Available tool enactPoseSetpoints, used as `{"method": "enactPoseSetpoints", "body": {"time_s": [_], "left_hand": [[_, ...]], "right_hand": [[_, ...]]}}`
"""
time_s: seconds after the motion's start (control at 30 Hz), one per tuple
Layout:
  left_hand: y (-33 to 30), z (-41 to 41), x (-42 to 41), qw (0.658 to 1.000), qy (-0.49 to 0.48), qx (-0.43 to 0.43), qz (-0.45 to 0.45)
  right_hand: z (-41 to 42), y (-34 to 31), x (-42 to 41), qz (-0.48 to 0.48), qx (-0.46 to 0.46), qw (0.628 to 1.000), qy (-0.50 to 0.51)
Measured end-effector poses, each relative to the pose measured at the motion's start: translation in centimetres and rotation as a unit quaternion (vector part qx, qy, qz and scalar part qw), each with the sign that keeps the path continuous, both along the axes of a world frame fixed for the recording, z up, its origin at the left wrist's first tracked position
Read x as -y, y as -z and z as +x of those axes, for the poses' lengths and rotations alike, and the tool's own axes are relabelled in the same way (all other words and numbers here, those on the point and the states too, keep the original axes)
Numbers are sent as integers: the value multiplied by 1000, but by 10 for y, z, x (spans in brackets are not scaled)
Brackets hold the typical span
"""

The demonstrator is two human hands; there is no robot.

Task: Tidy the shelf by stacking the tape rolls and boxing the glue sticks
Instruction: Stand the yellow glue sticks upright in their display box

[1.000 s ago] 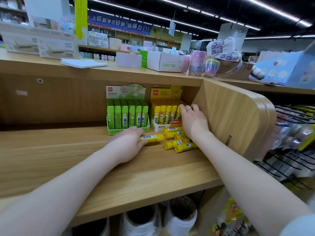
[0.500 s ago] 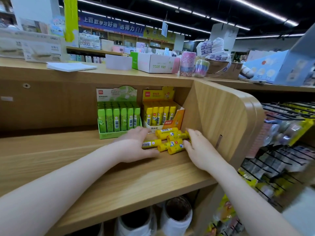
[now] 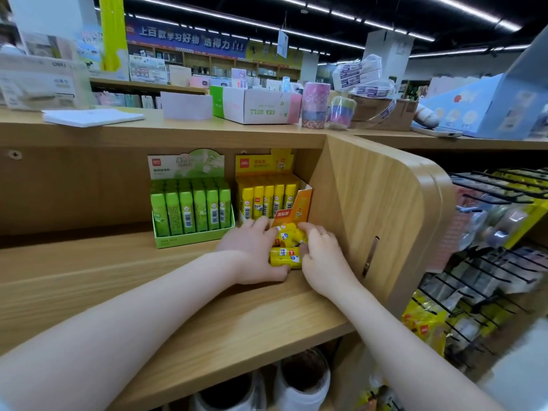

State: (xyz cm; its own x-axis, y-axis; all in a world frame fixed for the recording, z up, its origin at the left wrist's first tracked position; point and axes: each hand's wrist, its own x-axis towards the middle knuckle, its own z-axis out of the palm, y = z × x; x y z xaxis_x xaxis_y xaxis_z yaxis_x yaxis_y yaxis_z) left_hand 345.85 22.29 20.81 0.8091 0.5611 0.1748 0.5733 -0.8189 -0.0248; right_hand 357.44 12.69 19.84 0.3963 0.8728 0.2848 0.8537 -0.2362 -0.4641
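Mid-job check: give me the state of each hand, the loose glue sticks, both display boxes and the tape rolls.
Left hand: curled around loose yellow glue sticks.
Right hand: gripping them too.
Loose yellow glue sticks: bunched, unboxed.
Yellow display box: open, sticks upright.
Green display box: full, upright.
Tape rolls: stacked.

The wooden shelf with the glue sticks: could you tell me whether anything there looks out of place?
Yes: several loose yellow glue sticks lie on their sides before the yellow display box, gathered between both hands, not upright inside.

Yellow glue sticks (image 3: 285, 256) w/ white labels, green box (image 3: 192, 232), yellow-orange box (image 3: 299, 207), tan woodgrain shelf (image 3: 148, 292).
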Motion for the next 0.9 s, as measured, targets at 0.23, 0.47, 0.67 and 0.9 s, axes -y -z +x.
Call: {"method": "enactPoseSetpoints", "body": {"time_s": [0.23, 0.47, 0.67, 0.9], "left_hand": [[-3, -65, -7, 997, -34, -53, 36], [-6, -149, -4, 987, -136, -70, 51], [-1, -180, -4, 957, -265, -74, 94], [-6, -181, -3, 945, -297, -132, 45]], "right_hand": [[-36, -8, -25, -8, -21, 990, -142], [-89, -16, -61, -46, 35, 963, -262], [-69, -23, -67, -24, 65, 967, -244], [-62, -19, -77, -77, 127, 951, -273]]}}
